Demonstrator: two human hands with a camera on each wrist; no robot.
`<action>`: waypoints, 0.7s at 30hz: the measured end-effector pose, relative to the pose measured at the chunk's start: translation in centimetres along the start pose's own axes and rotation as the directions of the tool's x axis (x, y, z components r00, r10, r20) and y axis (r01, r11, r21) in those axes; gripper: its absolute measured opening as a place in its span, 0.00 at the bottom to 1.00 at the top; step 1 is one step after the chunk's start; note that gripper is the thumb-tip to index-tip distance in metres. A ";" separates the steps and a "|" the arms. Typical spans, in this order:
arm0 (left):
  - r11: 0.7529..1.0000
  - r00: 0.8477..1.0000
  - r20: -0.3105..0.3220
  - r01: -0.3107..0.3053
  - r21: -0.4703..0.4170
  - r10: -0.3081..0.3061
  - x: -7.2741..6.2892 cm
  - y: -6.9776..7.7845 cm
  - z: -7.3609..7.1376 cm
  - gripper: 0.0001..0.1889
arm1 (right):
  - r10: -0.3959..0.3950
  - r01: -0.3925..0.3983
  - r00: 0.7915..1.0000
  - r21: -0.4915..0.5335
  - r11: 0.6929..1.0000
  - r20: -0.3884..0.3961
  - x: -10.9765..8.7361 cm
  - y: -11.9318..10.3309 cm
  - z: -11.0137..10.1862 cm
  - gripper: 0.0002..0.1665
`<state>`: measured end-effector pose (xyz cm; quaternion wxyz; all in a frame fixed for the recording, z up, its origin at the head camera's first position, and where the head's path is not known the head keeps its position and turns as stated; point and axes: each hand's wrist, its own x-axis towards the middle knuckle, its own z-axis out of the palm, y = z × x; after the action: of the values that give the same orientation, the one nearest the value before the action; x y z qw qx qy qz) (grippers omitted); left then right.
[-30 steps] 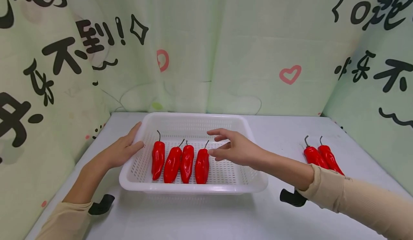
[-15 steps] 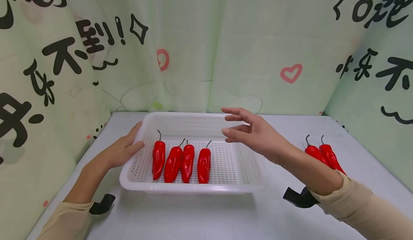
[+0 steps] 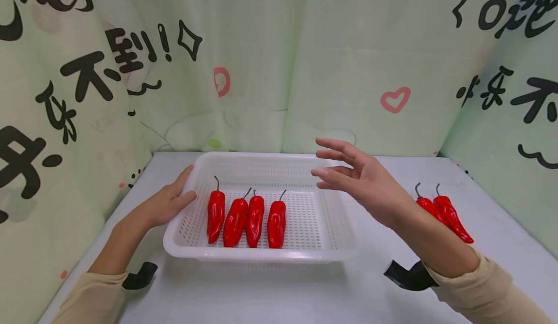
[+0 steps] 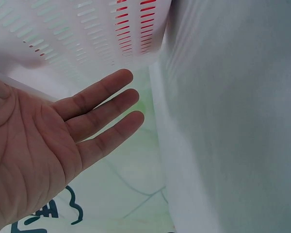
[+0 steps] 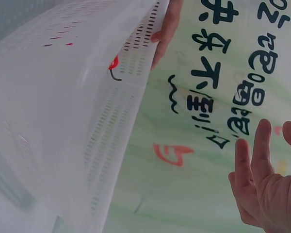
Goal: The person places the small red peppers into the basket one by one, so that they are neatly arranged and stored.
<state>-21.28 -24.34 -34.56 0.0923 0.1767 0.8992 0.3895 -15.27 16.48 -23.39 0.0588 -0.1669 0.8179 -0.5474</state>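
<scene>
"What is in the head view?"
"A white table, green curtain around; surface shows between the basket and two peppers at right. The basket contains four red peppers; left hand touches its left rim."
"Left wrist view?"
"Fingers are straight, clasping nothing."
"Right wrist view?"
"Right hand is loose, holding nothing, apart from the basket."

The head view faced forward and down, the white basket at six o'clock. Both wrist views, lower and nearer, shared it, left at eleven, right at nine.
</scene>
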 end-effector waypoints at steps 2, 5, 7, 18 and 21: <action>1.000 1.000 -0.002 -0.004 0.003 0.004 0.0 0.0 0.0 0.41 | -0.005 0.005 1.000 0.002 1.000 -0.008 -0.2 0.0 -0.1 0.39; 1.000 1.000 -0.002 -0.006 0.005 0.006 0.0 0.1 0.0 0.41 | -0.006 0.006 1.000 0.011 1.000 -0.019 -0.5 0.1 -0.2 0.39; 1.000 1.000 -0.001 -0.007 0.003 0.007 -0.1 0.1 0.0 0.41 | -0.010 0.010 1.000 0.003 1.000 -0.027 -0.8 0.3 -0.4 0.39; 1.000 1.000 -0.005 -0.002 0.012 0.002 0.0 0.0 0.0 0.41 | -0.047 0.047 0.998 -0.005 0.999 -0.042 -1.8 1.0 -1.3 0.37; 1.000 1.000 -0.002 -0.001 0.011 0.001 -0.1 0.0 0.0 0.41 | -0.035 0.033 0.998 -0.038 0.999 -0.057 -1.9 1.2 -1.4 0.38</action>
<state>-21.24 -24.42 -34.56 0.0902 0.1771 0.9013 0.3849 -14.14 18.78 -24.13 0.0226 -0.1659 0.8262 -0.5379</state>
